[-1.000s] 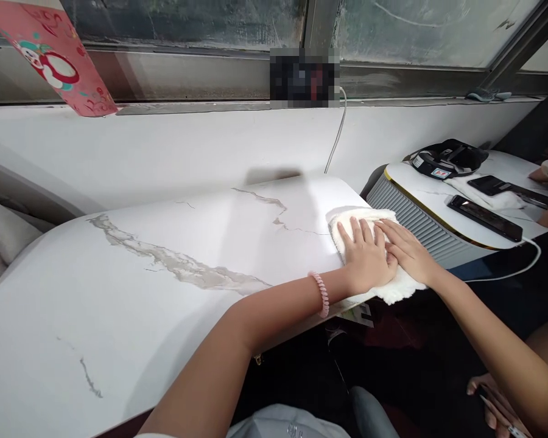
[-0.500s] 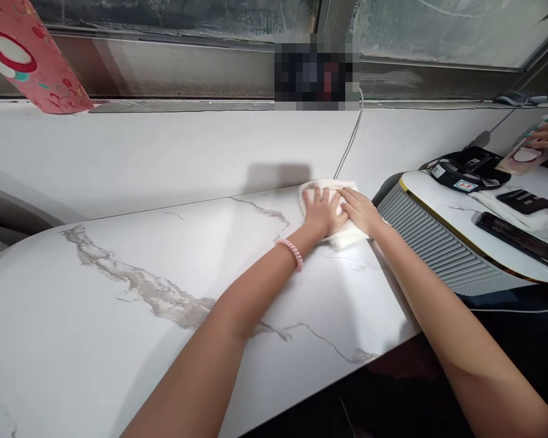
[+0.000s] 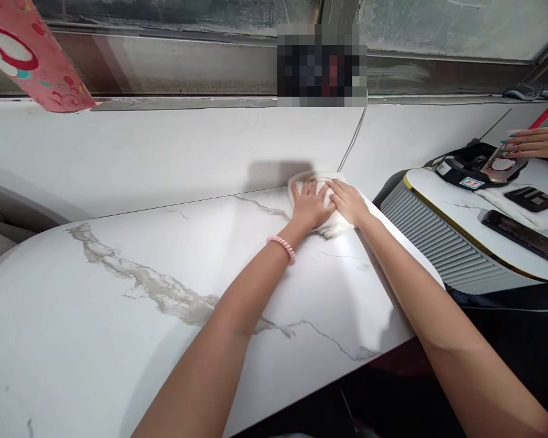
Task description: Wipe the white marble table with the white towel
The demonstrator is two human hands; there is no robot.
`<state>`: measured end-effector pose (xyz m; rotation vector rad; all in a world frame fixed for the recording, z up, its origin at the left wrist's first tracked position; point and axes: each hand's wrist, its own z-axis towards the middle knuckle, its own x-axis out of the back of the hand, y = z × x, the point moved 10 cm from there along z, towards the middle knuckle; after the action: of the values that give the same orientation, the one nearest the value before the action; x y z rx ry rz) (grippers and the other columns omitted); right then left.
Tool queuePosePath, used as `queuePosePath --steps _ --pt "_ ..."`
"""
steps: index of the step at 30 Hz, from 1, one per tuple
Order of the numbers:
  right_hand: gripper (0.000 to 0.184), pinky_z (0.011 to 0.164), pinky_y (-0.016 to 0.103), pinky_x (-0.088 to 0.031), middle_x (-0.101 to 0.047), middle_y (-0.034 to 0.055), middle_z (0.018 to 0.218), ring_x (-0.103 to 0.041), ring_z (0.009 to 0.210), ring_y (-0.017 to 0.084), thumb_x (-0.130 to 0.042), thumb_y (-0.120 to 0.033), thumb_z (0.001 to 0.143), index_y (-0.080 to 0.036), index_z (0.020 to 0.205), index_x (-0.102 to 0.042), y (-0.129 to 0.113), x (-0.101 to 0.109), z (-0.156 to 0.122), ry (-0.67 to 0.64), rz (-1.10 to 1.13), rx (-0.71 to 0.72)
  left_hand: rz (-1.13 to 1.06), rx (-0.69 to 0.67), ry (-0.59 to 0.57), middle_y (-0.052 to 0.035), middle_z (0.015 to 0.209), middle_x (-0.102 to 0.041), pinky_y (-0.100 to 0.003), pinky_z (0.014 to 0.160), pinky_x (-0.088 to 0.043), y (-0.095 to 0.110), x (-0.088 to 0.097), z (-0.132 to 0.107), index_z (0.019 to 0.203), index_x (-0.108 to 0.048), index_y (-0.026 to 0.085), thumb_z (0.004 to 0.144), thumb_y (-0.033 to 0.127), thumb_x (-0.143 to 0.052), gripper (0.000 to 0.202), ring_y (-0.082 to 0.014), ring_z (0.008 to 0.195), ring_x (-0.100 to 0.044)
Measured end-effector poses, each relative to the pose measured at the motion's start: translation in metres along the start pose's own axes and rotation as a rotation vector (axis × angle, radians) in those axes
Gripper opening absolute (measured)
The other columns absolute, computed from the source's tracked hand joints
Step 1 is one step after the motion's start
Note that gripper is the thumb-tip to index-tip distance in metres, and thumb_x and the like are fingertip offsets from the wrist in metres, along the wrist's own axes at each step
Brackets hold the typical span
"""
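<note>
A white fluffy cloth (image 3: 334,226) lies at the far right corner of the white marble table (image 3: 164,292), close to the wall. My left hand (image 3: 311,205) lies flat on the cloth, fingers stretched out, with a pink bead bracelet (image 3: 283,247) on its wrist. My right hand (image 3: 348,202) presses flat on the same cloth just beside it, fingers extended. Both arms reach far forward across the tabletop.
A second small marble-topped table (image 3: 461,201) with a ribbed grey side stands at right, carrying dark phones (image 3: 523,234) and a black device (image 3: 468,165). Another person's hand (image 3: 534,143) rests there. A white cable (image 3: 354,143) hangs down the wall. Pink fabric (image 3: 31,58) hangs at upper left.
Both hands slid the cloth from the table's near right edge away to the far corner by the wall, then slightly left. The other person's hand came in over the side table.
</note>
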<state>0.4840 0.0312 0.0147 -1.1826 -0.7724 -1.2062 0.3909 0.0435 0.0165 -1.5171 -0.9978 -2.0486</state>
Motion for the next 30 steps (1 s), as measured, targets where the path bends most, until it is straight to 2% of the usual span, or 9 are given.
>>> queuePosePath --steps 3,7,15,19,22,24,28,30 --pt "0.055 0.117 0.05 -0.026 -0.04 0.0107 0.152 -0.034 0.142 0.027 -0.03 -0.031 0.092 -0.015 0.143 -0.044 -0.012 0.002 -0.017 -0.021 -0.015 0.015 0.014 0.026 0.001 -0.011 0.16 -0.025 -0.061 0.118 0.0 0.003 0.003 -0.02 0.15 -0.034 0.02 0.096 0.048 -0.027 0.061 -0.031 0.149 -0.012" --pt "0.053 0.116 0.054 -0.028 -0.041 0.0096 0.152 -0.035 0.141 0.029 -0.03 -0.032 0.093 -0.018 0.143 -0.045 -0.027 0.008 -0.054 -0.007 -0.003 0.032 0.029 0.023 -0.036 -0.011 0.161 -0.023 -0.063 0.117 0.002 0.015 0.004 -0.059 0.152 -0.03 0.019 0.096 0.048 -0.027 0.063 -0.0326 0.15 -0.009" --pt "0.056 0.117 0.058 -0.026 -0.037 0.0072 0.154 -0.031 0.144 0.029 -0.02 -0.039 0.097 -0.027 0.151 -0.03 -0.075 0.031 -0.183 -0.024 -0.072 0.066 -0.016 -0.032 -0.076 -0.0153 0.161 -0.019 -0.069 0.115 -0.001 0.062 0.012 -0.178 0.152 -0.029 0.014 0.094 0.044 -0.036 0.066 -0.04 0.149 -0.003" --pt "0.057 0.116 0.058 -0.026 -0.037 0.0099 0.154 -0.03 0.144 0.028 -0.017 -0.039 0.098 -0.027 0.153 -0.024 -0.101 0.039 -0.227 -0.008 -0.098 0.057 -0.006 -0.087 -0.131 -0.0148 0.162 -0.017 -0.073 0.113 -0.005 0.074 0.016 -0.22 0.153 -0.026 0.014 0.095 0.041 -0.033 0.064 -0.0399 0.149 -0.001" --pt "0.058 0.115 0.061 -0.027 -0.035 0.0109 0.154 -0.029 0.145 0.03 -0.018 -0.038 0.097 -0.027 0.154 -0.021 -0.117 0.037 -0.237 0.004 -0.103 0.044 -0.004 -0.13 -0.138 -0.0156 0.161 -0.016 -0.074 0.112 -0.006 0.07 0.022 -0.234 0.153 -0.026 0.013 0.095 0.041 -0.031 0.064 -0.0401 0.149 -0.002" --pt "0.058 0.115 0.06 -0.027 -0.035 0.0126 0.154 -0.028 0.145 0.031 -0.02 -0.037 0.096 -0.023 0.153 -0.024 -0.127 0.032 -0.235 -0.001 -0.115 0.03 0.001 -0.153 -0.154 -0.0168 0.161 -0.015 -0.074 0.111 -0.006 0.062 0.025 -0.238 0.153 -0.026 0.012 0.095 0.04 -0.032 0.065 -0.0407 0.148 -0.002" --pt "0.058 0.116 0.057 -0.026 -0.039 0.0184 0.151 -0.031 0.143 0.033 -0.024 -0.032 0.094 -0.012 0.146 -0.038 -0.146 0.017 -0.213 -0.01 -0.131 0.008 0.034 -0.137 -0.172 -0.0177 0.16 -0.016 -0.074 0.111 -0.006 0.033 0.032 -0.235 0.153 -0.025 0.011 0.095 0.039 -0.034 0.065 -0.0411 0.148 -0.003" --pt "0.056 0.116 0.057 -0.026 -0.041 0.0185 0.15 -0.032 0.142 0.032 -0.024 -0.03 0.093 -0.011 0.144 -0.041 -0.157 0.01 -0.195 -0.008 -0.105 0.033 0.052 -0.107 -0.161 -0.0178 0.16 -0.017 -0.074 0.111 -0.005 0.014 0.037 -0.228 0.153 -0.025 0.011 0.095 0.039 -0.034 0.065 -0.0408 0.148 -0.004"
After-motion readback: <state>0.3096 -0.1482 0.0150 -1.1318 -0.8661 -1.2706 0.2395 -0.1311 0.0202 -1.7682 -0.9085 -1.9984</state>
